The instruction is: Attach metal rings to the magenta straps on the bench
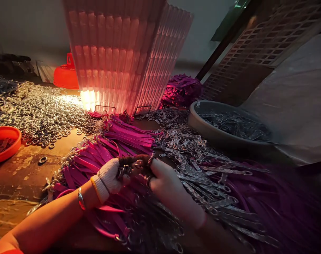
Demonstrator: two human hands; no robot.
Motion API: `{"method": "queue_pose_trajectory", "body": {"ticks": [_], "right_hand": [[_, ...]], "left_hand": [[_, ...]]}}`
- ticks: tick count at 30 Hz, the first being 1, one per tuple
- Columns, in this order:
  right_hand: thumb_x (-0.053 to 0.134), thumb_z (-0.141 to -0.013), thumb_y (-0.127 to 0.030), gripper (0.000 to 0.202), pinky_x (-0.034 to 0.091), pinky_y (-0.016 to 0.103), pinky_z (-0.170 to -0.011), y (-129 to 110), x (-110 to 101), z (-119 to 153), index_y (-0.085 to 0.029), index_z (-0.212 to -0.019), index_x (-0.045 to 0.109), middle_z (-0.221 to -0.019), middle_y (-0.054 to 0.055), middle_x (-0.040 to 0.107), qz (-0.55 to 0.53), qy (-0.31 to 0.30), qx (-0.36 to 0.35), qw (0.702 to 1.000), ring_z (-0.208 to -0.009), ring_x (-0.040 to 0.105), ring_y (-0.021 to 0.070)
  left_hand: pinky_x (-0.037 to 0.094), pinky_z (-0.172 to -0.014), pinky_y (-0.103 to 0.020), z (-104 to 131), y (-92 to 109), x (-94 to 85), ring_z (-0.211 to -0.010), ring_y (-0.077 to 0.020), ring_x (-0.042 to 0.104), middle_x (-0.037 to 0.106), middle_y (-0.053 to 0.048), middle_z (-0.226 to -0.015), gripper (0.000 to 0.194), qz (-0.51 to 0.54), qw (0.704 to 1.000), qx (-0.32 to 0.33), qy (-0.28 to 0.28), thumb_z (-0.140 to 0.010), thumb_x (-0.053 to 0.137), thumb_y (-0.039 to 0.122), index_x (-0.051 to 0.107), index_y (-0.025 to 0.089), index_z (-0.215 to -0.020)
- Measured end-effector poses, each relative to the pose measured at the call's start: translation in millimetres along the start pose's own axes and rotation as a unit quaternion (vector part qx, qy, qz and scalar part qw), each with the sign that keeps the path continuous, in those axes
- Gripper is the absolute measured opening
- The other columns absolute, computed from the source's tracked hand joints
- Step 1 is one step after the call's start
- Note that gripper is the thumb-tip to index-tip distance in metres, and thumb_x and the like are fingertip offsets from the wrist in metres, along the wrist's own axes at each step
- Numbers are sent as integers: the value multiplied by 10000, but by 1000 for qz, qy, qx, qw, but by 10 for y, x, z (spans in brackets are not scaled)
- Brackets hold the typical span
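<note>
My left hand (111,178), in a white glove with dark fingertips and a bangle at the wrist, is closed around several small metal rings (125,170). Facing it, my right hand (162,181), also gloved, has its fingers closed, with dark rings around or between the fingertips. The fingertips of both hands nearly meet; exactly what the right one grips is too dark to tell. Beneath and behind them lie magenta straps (90,160) with metal rings at their ends. Flat metal links (210,183) are heaped beside the right hand.
Loose rings (30,109) cover the table's left, beside an orange bowl (16,148). A red lamp (66,76) glows next to a ribbed plastic panel (118,53). Behind the links stands a grey basin (193,120) of metal parts, and magenta straps (180,88) are piled at the back.
</note>
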State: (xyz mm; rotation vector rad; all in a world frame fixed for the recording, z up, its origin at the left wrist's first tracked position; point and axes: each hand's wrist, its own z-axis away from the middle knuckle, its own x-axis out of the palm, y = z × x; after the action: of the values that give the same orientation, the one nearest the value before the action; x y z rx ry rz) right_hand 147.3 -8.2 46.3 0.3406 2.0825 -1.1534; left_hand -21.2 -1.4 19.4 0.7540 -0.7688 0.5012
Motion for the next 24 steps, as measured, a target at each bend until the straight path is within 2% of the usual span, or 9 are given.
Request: {"method": "queue_pose_trajectory", "body": {"ticks": [3, 5, 8, 11, 13, 15, 19, 21, 24], "right_hand": [[538, -771, -215, 306, 514, 296, -792, 49, -13, -31, -173, -1053, 650, -920, 43, 707, -163, 25, 117, 979, -877, 642, 184], [563, -744, -276, 306, 512, 298, -786, 85, 6, -37, -167, -1013, 657, -903, 43, 705, -206, 31, 161, 965, -884, 641, 194], [550, -731, -289, 313, 506, 305, -783, 153, 62, -10, -174, -1002, 655, -897, 43, 698, -200, 38, 180, 962, -894, 632, 204], [484, -736, -188, 335, 483, 323, -826, 208, 100, 32, -188, -1031, 644, -937, 59, 684, -93, 37, 152, 983, -927, 608, 212], [456, -697, -106, 390, 461, 324, -839, 213, 80, 36, -187, -1033, 637, -1000, 84, 665, 18, 30, 111, 993, -948, 583, 216], [444, -655, -67, 369, 440, 303, -779, 186, 7, 5, -176, -949, 637, -963, 96, 652, 123, 11, 71, 990, -893, 567, 211], [487, -646, -132, 132, 309, 310, -582, 107, -263, -105, -175, -694, 602, -689, 82, 594, 301, -12, 16, 953, -643, 481, 196], [520, -650, -178, 100, 252, 330, -567, 104, -395, -128, -167, -671, 616, -671, 100, 594, 365, -12, -35, 930, -622, 465, 202], [553, -641, -211, 102, 228, 342, -580, 173, -506, -72, -155, -653, 638, -700, 128, 613, 414, -3, -103, 905, -665, 484, 218]], "left_hand": [[319, -295, -144, 18, -14, -25, -503, -125, 630, 693, -68, -778, 223, -36, 999, 6, 26, -875, 554, 303, 647, 118, -956], [310, -304, -143, 28, -51, -30, -427, -88, 557, 652, -34, -682, 207, -140, 988, 54, 24, -843, 604, 310, 654, 116, -894], [306, -329, -145, 45, -103, -15, -370, -57, 442, 550, 18, -526, 237, -318, 939, 132, 1, -797, 672, 354, 647, 119, -821], [302, -336, -155, 57, -92, 34, -366, -56, 401, 507, 38, -492, 310, -413, 896, 163, -9, -798, 661, 448, 615, 141, -803], [286, -329, -157, 57, -40, 91, -359, -56, 382, 475, 52, -480, 308, -439, 882, 171, -19, -810, 636, 456, 579, 155, -775], [273, -326, -154, 51, 41, 170, -351, -53, 371, 456, 58, -470, 264, -453, 874, 176, -27, -825, 611, 408, 552, 162, -750], [268, -329, -164, -4, 196, 359, -340, -55, 377, 448, 43, -451, 232, -475, 861, 176, -48, -839, 570, 339, 551, 153, -701], [256, -328, -173, -60, 220, 434, -337, -56, 371, 454, 33, -446, 252, -472, 863, 164, -72, -838, 573, 337, 559, 149, -671], [234, -333, -175, -149, 169, 504, -342, -56, 376, 487, 21, -452, 203, -413, 901, 116, -69, -804, 612, 276, 587, 141, -654]]}}
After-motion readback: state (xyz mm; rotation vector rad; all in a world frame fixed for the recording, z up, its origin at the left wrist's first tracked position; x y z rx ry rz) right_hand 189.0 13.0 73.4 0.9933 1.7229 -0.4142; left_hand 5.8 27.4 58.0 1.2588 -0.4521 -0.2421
